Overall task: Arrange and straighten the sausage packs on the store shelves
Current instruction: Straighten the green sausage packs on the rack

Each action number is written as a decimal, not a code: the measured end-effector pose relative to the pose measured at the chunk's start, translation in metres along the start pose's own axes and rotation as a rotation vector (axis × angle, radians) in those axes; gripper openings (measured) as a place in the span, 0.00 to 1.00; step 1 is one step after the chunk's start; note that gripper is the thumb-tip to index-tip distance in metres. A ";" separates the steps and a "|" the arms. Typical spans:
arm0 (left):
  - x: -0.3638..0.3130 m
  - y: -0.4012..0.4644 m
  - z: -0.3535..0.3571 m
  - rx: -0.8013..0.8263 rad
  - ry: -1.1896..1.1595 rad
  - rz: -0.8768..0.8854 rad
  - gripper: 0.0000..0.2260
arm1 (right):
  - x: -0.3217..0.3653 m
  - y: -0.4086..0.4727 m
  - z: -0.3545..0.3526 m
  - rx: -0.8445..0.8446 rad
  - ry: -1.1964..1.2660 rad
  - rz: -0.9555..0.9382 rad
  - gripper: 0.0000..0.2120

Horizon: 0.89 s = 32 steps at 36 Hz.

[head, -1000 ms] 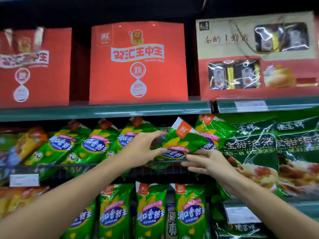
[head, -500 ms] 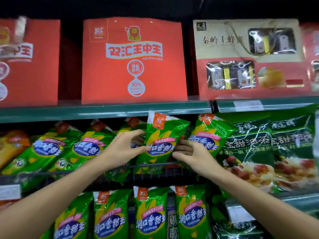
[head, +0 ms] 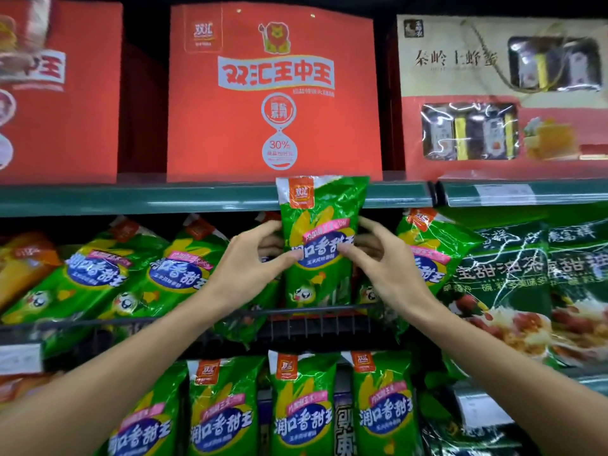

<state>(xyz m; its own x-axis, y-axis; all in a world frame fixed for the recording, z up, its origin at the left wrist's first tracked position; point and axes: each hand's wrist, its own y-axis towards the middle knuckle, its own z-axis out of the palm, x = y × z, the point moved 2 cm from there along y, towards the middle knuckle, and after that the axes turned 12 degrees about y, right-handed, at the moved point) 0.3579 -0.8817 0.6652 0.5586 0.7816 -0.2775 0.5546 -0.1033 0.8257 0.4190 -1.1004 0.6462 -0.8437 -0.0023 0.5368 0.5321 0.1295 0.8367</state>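
I count three gift boxes on the top shelf [head: 210,199]: two red boxes [head: 273,97] toward its left end and middle, and one beige-and-red windowed box [head: 503,97] at its right end. On the middle shelf [head: 296,319] I make out at least four green sausage packs [head: 319,245], one of them upright, plus one orange pack [head: 23,264] at the left edge and two dark green packs [head: 539,274] at the right edge. Along the lower shelf I see four more green packs [head: 302,406] standing side by side. Two hands [head: 250,261] are in view.
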 end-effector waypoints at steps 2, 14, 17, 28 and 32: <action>0.000 0.001 0.001 0.018 -0.056 -0.010 0.17 | 0.006 0.003 -0.002 0.007 -0.038 -0.026 0.32; 0.013 -0.002 0.009 0.114 0.242 -0.062 0.33 | -0.020 -0.002 0.000 0.165 -0.355 0.024 0.17; 0.012 -0.008 0.013 0.000 0.235 0.004 0.37 | -0.025 -0.004 -0.002 0.179 -0.406 0.024 0.16; 0.038 -0.006 0.036 -0.014 0.405 0.010 0.37 | -0.021 0.013 0.008 0.236 -0.583 0.107 0.20; 0.041 -0.004 0.043 -0.006 0.484 -0.023 0.35 | -0.025 0.018 0.017 0.229 -0.642 0.125 0.21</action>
<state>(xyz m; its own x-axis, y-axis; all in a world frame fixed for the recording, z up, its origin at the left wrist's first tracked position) 0.4054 -0.8759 0.6291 0.1950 0.9801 -0.0363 0.5590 -0.0807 0.8252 0.4482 -1.0813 0.6460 -0.6899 0.6044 0.3985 0.6591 0.2967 0.6911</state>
